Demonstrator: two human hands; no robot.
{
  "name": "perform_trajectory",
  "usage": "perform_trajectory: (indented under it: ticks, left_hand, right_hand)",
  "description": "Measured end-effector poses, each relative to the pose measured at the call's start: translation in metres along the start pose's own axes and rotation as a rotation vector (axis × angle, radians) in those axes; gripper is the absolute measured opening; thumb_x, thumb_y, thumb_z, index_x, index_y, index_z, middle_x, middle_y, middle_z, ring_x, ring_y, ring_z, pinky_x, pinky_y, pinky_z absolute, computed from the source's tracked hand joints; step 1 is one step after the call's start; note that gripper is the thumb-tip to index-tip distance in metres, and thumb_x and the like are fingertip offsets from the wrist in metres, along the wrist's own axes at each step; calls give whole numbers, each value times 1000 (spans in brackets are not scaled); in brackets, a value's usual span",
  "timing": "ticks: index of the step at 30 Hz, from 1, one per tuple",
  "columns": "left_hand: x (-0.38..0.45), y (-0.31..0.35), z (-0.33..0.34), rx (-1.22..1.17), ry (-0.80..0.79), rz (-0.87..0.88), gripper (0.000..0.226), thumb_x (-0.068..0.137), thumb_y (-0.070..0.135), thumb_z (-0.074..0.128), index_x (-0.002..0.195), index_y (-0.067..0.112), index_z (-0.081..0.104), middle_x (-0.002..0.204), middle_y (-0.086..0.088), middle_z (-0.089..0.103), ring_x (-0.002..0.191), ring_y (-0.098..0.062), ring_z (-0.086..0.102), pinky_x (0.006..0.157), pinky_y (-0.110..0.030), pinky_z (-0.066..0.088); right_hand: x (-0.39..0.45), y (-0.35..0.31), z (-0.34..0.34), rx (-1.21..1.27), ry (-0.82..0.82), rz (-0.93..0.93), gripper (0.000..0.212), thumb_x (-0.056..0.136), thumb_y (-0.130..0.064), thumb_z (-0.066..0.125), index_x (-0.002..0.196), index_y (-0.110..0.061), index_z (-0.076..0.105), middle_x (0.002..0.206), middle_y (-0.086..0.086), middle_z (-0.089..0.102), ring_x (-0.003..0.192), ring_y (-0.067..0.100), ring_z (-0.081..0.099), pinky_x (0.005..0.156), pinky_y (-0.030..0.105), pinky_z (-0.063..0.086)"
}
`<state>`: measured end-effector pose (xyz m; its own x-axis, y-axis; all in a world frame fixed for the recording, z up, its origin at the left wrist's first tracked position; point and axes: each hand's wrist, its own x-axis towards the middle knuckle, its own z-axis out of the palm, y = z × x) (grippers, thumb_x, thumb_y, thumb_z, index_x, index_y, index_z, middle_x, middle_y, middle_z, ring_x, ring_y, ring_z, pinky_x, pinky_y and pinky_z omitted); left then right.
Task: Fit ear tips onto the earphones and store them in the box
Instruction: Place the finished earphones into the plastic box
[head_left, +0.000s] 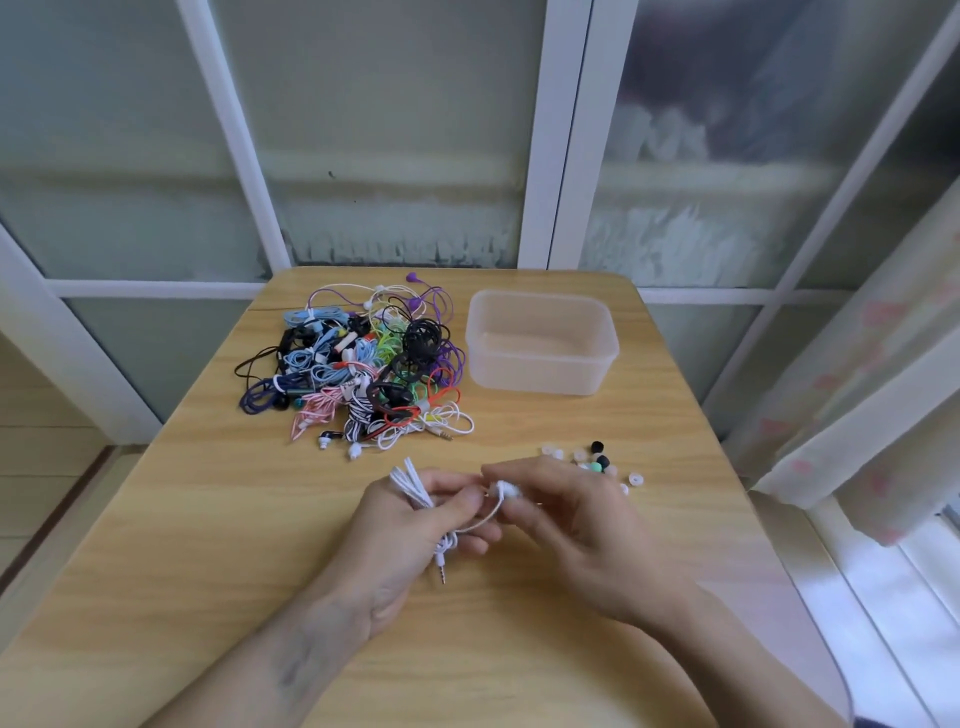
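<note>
Near edge of the light wooden desk (208, 519). My left hand (410, 525) is gripping a bundled white wired earphone (415, 488), fingers curled round the coil, plug dangling below. My right hand (566, 525) is pinching the white earbud end (505, 488) at its fingertips, touching the left thumb. Loose silicone ear tips, clear, black and green (597, 460), are lying just beyond my right hand. The translucent plastic box (543, 374) is sitting far right; the tangled pile of coloured earphones (363, 364) is sitting to its left.
</note>
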<state>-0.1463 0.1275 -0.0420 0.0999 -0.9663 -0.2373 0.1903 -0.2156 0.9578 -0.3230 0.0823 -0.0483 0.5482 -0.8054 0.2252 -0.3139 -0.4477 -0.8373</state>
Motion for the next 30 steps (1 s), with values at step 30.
perform_trajectory:
  ticks: [30]
  left_hand:
    - [14, -8, 11, -89, 115, -19, 15, 77, 3, 74, 87, -1, 64, 73, -15, 71, 70, -22, 70, 56, -22, 52]
  right_hand:
    - [39, 26, -51, -521, 165, 286, 14, 93, -17, 63, 97, -24, 75, 78, -22, 61, 76, -4, 58, 62, 0, 39]
